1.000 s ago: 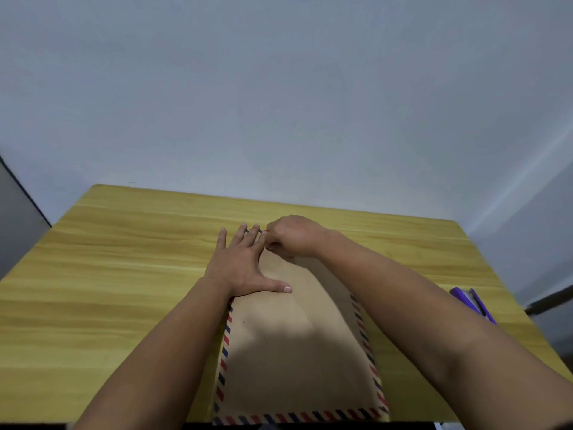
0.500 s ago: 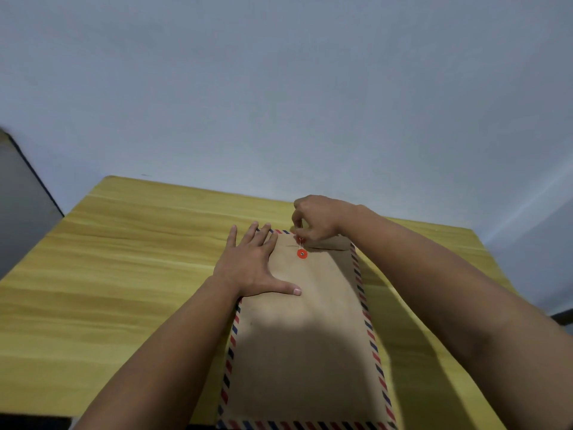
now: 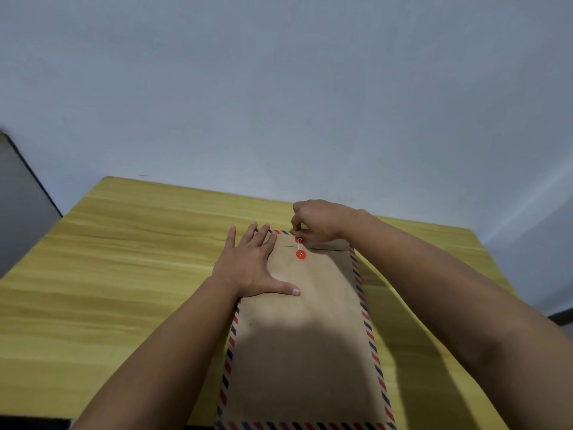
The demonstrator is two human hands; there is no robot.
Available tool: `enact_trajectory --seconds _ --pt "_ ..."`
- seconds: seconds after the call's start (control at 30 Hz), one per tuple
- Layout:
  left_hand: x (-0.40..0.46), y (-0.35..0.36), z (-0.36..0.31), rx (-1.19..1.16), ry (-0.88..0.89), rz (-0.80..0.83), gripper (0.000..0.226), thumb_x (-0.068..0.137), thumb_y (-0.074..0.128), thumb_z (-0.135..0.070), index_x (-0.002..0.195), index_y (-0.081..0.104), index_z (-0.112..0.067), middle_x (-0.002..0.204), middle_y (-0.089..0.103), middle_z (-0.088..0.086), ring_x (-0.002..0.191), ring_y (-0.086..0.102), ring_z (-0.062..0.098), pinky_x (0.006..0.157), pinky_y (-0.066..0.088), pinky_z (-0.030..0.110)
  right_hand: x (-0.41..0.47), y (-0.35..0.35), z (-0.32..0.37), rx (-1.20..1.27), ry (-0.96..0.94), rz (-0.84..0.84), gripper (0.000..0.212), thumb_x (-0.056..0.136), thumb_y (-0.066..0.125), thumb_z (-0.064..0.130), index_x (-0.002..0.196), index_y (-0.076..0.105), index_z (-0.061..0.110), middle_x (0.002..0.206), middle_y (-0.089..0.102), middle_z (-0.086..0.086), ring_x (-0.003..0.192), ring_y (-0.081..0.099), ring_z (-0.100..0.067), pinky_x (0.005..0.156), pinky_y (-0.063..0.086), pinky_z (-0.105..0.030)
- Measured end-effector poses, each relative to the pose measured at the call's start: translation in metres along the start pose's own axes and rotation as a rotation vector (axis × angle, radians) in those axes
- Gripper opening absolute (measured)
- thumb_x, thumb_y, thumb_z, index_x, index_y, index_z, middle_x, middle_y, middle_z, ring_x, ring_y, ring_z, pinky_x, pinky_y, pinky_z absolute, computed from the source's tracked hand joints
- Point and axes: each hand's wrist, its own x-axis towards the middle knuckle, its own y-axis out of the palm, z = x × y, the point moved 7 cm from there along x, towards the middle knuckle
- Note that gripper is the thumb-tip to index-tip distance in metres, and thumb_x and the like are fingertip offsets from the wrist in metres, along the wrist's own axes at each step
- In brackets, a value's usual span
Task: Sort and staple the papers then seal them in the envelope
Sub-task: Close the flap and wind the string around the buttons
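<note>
Little has shifted since half a second ago: the right hand stays at the far end of the envelope, its fingertips pinching the white string at the upper red button, and the left hand keeps pressing flat, fingers spread and thumb out, on the envelope's far left corner. Against a second ago, the right hand has drawn back from the flap, so both red buttons now show, the lower button in full.

Much is hidden. The upper button is partly covered by the right fingertips, and how the string wraps is too small to tell. The papers cannot be seen. The envelope lies flat on the table, flap folded down, its near edge cut off by the frame. A purple object seen at the table's right edge a second ago is out of view.
</note>
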Motion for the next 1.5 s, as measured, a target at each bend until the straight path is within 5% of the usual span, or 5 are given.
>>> enact_trajectory --seconds 0.6,0.83,0.97,1.5 --pt "0.001 0.001 0.000 0.021 -0.007 0.006 0.150 0.045 0.029 -0.114 0.165 0.004 -0.027 0.173 -0.006 -0.006 0.158 -0.017 0.015 0.124 -0.012 0.059 -0.012 0.025 -0.016 0.063 0.078 -0.295 0.023 0.101 0.057 0.023 0.094 0.073 0.009 0.092 0.059 -0.005 0.075 0.061 -0.029 0.062 0.048 -0.040" --pt "0.000 0.000 0.000 0.029 -0.007 0.015 0.149 0.046 0.029 -0.114 0.165 0.002 -0.028 0.173 -0.006 -0.006 0.158 -0.016 0.015 0.124 -0.012 0.058 -0.050 0.039 -0.014 -0.005 -0.023 -0.425 0.021 0.100 0.062 0.020 0.083 0.068 0.009 0.078 0.053 -0.006 0.061 0.050 -0.027 0.048 0.032 -0.033" --pt "0.001 0.000 -0.001 0.021 -0.010 0.013 0.149 0.046 0.029 -0.114 0.165 0.003 -0.029 0.173 -0.005 -0.007 0.158 -0.015 0.015 0.124 -0.013 0.058 -0.061 0.047 -0.006 -0.053 -0.041 -0.433 0.021 0.100 0.057 0.021 0.085 0.067 0.011 0.082 0.056 -0.004 0.066 0.054 -0.027 0.046 0.041 -0.035" --pt "-0.001 -0.002 -0.001 0.030 -0.017 0.009 0.148 0.046 0.028 -0.114 0.165 0.005 -0.029 0.173 -0.003 -0.007 0.159 -0.012 0.015 0.125 -0.011 0.058 -0.088 0.055 0.029 -0.105 -0.101 -0.452 0.012 0.092 0.069 0.011 0.082 0.063 0.009 0.078 0.055 -0.006 0.066 0.055 -0.027 0.043 0.034 -0.031"
